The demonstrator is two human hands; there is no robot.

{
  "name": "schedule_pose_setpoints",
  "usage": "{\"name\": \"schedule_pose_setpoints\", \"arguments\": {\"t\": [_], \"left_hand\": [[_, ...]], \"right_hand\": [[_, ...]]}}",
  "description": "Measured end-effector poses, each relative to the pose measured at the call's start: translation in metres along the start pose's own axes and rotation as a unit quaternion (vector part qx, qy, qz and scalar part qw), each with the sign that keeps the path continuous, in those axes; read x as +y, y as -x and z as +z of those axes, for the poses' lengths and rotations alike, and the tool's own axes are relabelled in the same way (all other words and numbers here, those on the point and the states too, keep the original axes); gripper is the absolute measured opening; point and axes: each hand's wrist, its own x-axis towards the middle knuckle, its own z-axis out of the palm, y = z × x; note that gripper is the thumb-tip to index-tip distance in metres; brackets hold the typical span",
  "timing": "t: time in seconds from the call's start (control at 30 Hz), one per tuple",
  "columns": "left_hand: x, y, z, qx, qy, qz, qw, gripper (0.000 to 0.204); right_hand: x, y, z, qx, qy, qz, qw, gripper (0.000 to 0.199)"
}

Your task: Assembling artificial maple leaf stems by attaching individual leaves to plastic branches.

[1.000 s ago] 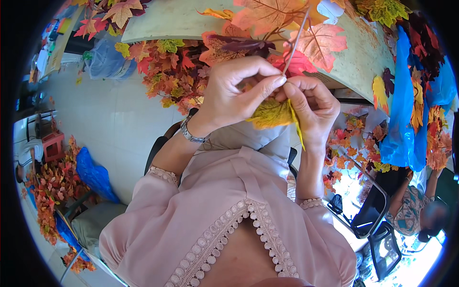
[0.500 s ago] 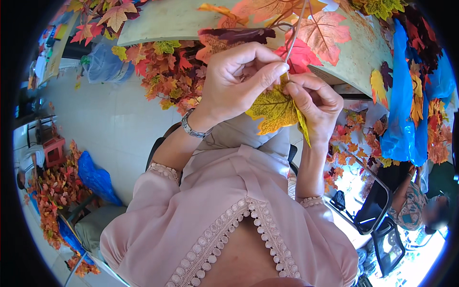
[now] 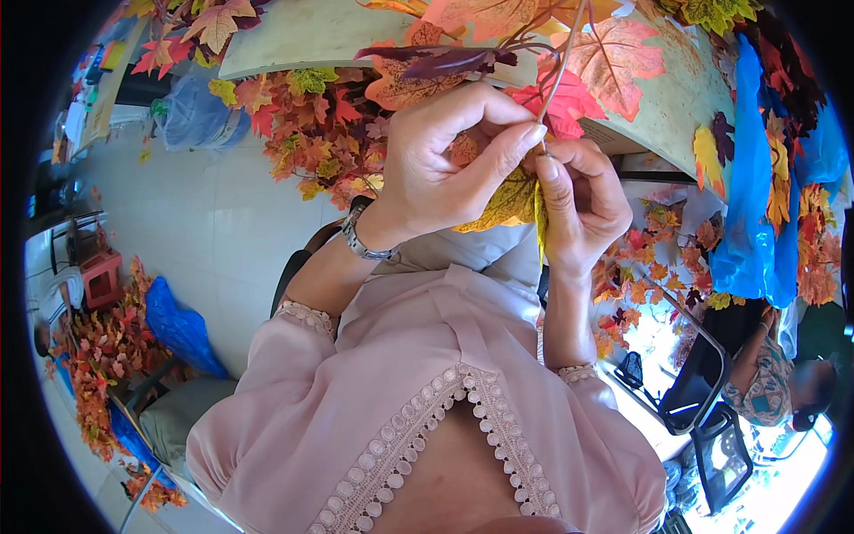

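A thin brown stem (image 3: 564, 67) of an artificial maple leaf garland runs down from the table edge into my fingers. My left hand (image 3: 454, 160) pinches it between thumb and forefinger. Just below, to the right, my right hand (image 3: 583, 200) grips the stem end near the base of a yellow-green leaf (image 3: 511, 203). That leaf hangs under both hands, partly hidden by them. Orange and red leaves (image 3: 614, 64) on the same garland spread above my hands, with a dark purple leaf (image 3: 445, 62) to the left.
The pale table (image 3: 311, 40) curves across the top. Heaps of autumn leaves (image 3: 307, 125) lie below its edge. Blue plastic bags (image 3: 747, 196) hang at the right. A red stool (image 3: 102, 280) is at far left. Another person (image 3: 769, 378) sits at far right near black chairs (image 3: 721, 454).
My right hand has turned and drawn closer to my left thumb. The yellow-green leaf has swung edge-on, and more of it is hidden. The stem and upper leaves have shifted slightly.
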Motion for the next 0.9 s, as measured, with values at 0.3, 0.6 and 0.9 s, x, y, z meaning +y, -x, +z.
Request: {"name": "schedule_pose_setpoints", "arguments": {"t": [0.3,0.6,0.9], "left_hand": [[0.0,0.0,0.001,-0.004,-0.014,0.017,1.0,0.003],[-0.004,0.005,-0.002,-0.026,-0.013,0.017,0.999,0.005],[-0.005,0.0,0.001,-0.027,0.037,-0.007,0.999,0.003]], "right_hand": [[-0.002,0.001,0.003,0.012,-0.002,-0.002,1.0,0.011],[-0.01,0.0,-0.003,-0.012,0.001,0.059,0.998,0.011],[-0.014,0.0,0.002,-0.003,-0.077,0.121,0.99,0.01]]}}
